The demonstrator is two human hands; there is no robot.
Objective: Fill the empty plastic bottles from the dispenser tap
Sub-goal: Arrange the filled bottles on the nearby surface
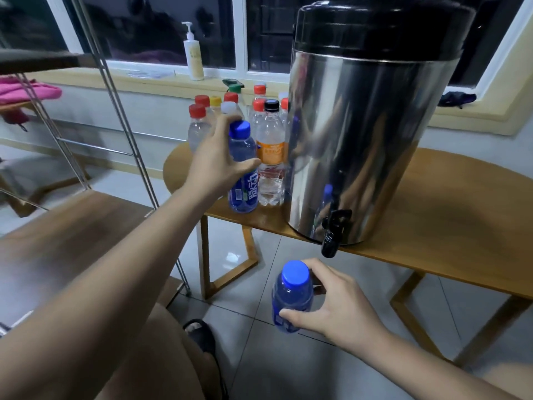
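A: Biggest thing first?
B: Steel dispenser with a black lid, standing on the wooden tabletop, spout hanging past the front edge. Beside it, a huddle of capped bottles, mostly clear, mostly red-topped.
A: And the hands?
B: Left hand stretched out, wrapped round a blue bottle standing on the tabletop at the front of the huddle, thumb across its front. Right hand lower and nearer, gripping a second blue bottle in the air, just below the black tap and a little aside of it, off the tabletop altogether.
A: Step in hand, then?
B: Looks like a changeover between fills, not a fill itself. Both blue caps on, no flow at the tap. Hard to tell through the tinted plastic whether full or empty.
A: Next move?
B: Probably uncapping before anything else, which calls for freeing one hand or setting a bottle down. Then lining the narrow neck up right under the spout and working the lever without tipping. Best gripped low on the body, neck left clear.
A: Anything readable?
B: White Chinese characters down the blue label of the standing bottle, plus a small panel too fine to read. Orange label on the clear bottle just beside it, print too small. Nothing legible on the held one
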